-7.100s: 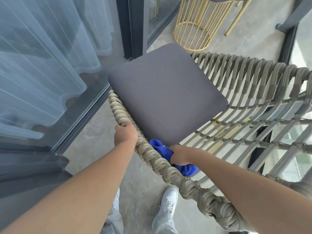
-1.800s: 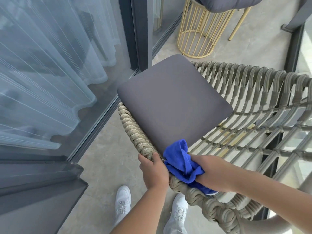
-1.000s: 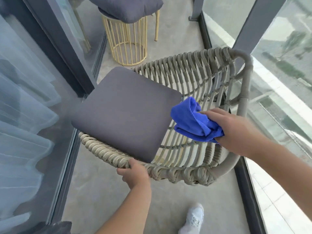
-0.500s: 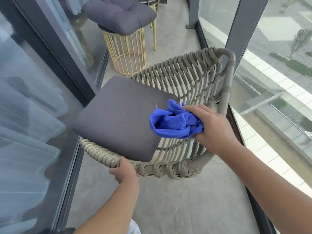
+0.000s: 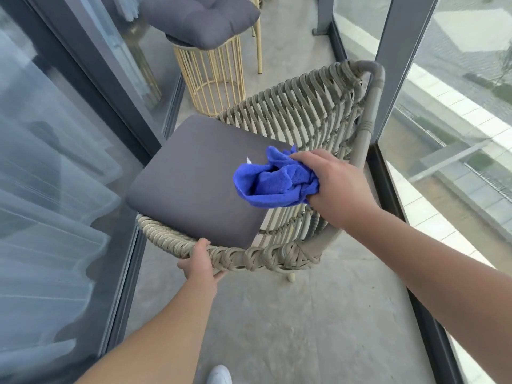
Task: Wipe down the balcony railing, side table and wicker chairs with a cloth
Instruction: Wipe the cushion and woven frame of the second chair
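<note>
Woven grey wicker chair (image 5: 304, 112) stands between glass door and railing; your left hand (image 5: 201, 263) curls round its front rim to steady it while your right hand (image 5: 336, 187) bunches the blue microfibre cloth (image 5: 273, 181) above the dark seat cushion's (image 5: 194, 181) right edge.

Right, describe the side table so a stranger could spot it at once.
Past the wicker chair, by the glass door, stands the side table. It is a round cage of thin gold bars, topped with a grey cushion, unlike the chair's woven rope.

Grey concrete floor (image 5: 291, 328); glass door (image 5: 55, 189) with sheer curtains left; dark posts (image 5: 401, 51); daylight.
</note>
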`<state>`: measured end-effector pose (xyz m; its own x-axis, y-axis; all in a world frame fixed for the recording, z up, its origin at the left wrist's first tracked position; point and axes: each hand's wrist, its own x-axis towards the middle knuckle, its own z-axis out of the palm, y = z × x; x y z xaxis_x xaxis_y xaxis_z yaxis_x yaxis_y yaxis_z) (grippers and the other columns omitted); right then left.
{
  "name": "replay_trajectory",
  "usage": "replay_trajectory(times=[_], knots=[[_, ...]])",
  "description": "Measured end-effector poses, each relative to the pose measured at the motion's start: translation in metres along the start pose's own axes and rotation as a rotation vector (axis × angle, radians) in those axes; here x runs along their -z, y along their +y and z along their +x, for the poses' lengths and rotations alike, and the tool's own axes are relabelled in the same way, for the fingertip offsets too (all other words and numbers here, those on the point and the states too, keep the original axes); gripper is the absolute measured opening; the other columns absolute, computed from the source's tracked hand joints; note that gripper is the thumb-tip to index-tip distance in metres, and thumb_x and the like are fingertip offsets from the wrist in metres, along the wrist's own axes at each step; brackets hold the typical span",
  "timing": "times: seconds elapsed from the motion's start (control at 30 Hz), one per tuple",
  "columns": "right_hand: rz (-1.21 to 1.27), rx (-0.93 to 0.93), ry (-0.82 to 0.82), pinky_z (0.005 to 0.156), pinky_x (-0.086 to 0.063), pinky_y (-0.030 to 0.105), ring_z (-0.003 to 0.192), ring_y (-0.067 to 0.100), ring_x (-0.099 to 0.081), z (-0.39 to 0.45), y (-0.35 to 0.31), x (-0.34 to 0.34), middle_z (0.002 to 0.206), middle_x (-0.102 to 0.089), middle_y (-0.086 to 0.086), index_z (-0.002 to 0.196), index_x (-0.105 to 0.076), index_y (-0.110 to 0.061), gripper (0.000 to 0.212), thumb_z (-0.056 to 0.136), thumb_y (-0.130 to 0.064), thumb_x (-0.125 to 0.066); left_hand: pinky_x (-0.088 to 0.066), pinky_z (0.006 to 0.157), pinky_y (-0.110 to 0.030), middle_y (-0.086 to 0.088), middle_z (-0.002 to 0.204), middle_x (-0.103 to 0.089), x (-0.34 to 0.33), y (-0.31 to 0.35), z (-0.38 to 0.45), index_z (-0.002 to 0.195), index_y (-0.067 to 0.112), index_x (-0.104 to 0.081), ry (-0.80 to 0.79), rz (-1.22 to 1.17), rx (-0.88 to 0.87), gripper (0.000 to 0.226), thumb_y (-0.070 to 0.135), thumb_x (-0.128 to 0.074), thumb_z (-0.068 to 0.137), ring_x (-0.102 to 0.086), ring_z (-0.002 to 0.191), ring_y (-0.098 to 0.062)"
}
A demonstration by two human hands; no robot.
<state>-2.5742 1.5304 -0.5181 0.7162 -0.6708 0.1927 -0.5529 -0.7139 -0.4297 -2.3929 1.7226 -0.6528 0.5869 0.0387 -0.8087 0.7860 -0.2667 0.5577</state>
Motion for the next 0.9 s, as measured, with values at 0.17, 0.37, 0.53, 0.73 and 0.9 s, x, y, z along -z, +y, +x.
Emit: replay_trajectory(times=[0.17,0.37,0.53,0.73,0.9], knots=[[-0.014,-0.008,-0.008,0.073,-0.048,0.033,0.102,0.022,-0.066,0.001,-0.001,-0.001,0.124,-0.061,-0.009,0.137,-0.059,-0.033,0.055,0.085,-0.017,-0.067,-0.06,0.053,-0.039,-0.015,0.129,-0.055,0.007,0.002,0.006,0.131,0.011,-0.045,-0.025,0.028,-0.041,0.062,0.028,-0.073,0.078,-0.064,0.111,-0.033],[0.028,-0.026,0.006,0.072,-0.045,0.031,0.102,0.017,-0.064,0.0,0.0,-0.001,0.124,-0.061,-0.011,0.136,-0.059,-0.032,0.056,0.083,-0.018,-0.07,-0.06,0.05,-0.037,-0.017,0.126,-0.059,0.005,-0.004,0.013,0.129,0.006,-0.048,-0.008,0.024,-0.126,0.062,0.029,-0.072,0.077,-0.067,0.105,-0.033],[0.03,-0.027,0.012,0.076,-0.051,0.033,0.105,0.018,-0.065,-0.002,-0.001,-0.001,0.127,-0.062,-0.011,0.136,-0.061,-0.032,0.058,0.081,-0.015,-0.07,-0.06,0.052,-0.039,-0.017,0.124,-0.06,0.006,-0.009,0.011,0.126,0.006,-0.05,0.021,-0.004,-0.147,0.062,0.032,-0.073,0.075,-0.067,0.104,-0.034],[0.028,-0.029,0.029,0.076,-0.051,0.034,0.104,0.02,-0.066,-0.002,-0.002,0.002,0.127,-0.063,-0.01,0.136,-0.061,-0.031,0.057,0.082,-0.014,-0.068,-0.059,0.055,-0.038,-0.017,0.126,-0.056,0.005,-0.009,0.013,0.124,0.009,-0.045,0.019,0.008,-0.158,0.054,0.03,-0.071,0.081,-0.064,0.109,-0.035],[0.028,-0.027,0.024,0.075,-0.05,0.033,0.102,0.019,-0.066,-0.002,-0.003,0.001,0.126,-0.062,-0.011,0.136,-0.06,-0.032,0.058,0.082,-0.012,-0.067,-0.058,0.056,-0.038,-0.014,0.124,-0.053,0.005,-0.008,0.012,0.122,0.012,-0.043,0.022,0.009,-0.156,0.05,0.03,-0.07,0.084,-0.062,0.111,-0.035]])
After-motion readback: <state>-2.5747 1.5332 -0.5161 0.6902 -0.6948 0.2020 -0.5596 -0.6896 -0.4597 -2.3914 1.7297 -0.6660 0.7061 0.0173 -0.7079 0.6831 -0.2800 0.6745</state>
